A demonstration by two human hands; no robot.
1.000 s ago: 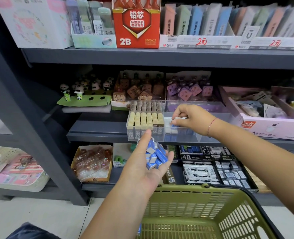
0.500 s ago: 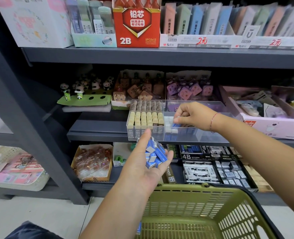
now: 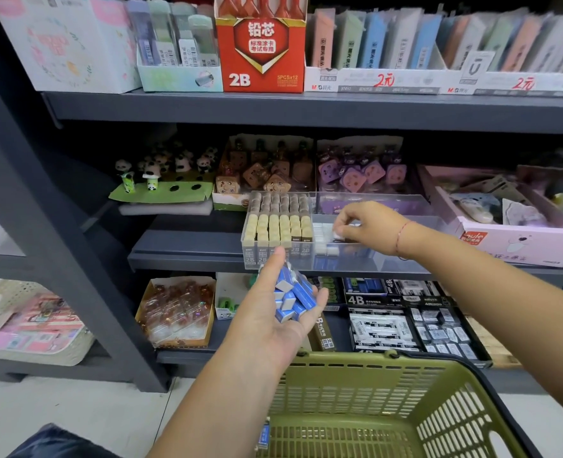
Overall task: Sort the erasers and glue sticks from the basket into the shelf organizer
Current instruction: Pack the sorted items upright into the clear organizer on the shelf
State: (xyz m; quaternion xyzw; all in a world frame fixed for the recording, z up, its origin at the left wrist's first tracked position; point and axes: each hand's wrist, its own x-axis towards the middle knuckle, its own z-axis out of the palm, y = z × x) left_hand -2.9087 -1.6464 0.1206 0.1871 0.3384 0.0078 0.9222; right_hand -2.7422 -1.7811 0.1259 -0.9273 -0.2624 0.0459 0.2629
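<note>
My left hand [image 3: 273,315] is palm up below the middle shelf and cups a pile of blue-sleeved white erasers [image 3: 294,292]. My right hand [image 3: 366,226] reaches into the clear shelf organizer [image 3: 389,259] and pinches one eraser with its fingertips beside a short row of white erasers [image 3: 323,238] standing there. The organizer's left compartment holds several rows of beige and brown 2B erasers [image 3: 278,223]. The green basket [image 3: 389,408] sits low in front of me, with one blue item [image 3: 264,436] showing at its left inner wall.
Dark shelving carries panda erasers [image 3: 161,173], toast-shaped erasers [image 3: 263,173] and purple ones [image 3: 362,173] behind the organizer. A pink box [image 3: 518,239] stands to its right. Boxes of 4B erasers [image 3: 405,319] fill the lower shelf. A cream basket [image 3: 25,322] sits lower left.
My right hand has shifted slightly right and lower inside the organizer, fingers down at the eraser row. My left hand stays in place with its pile.
</note>
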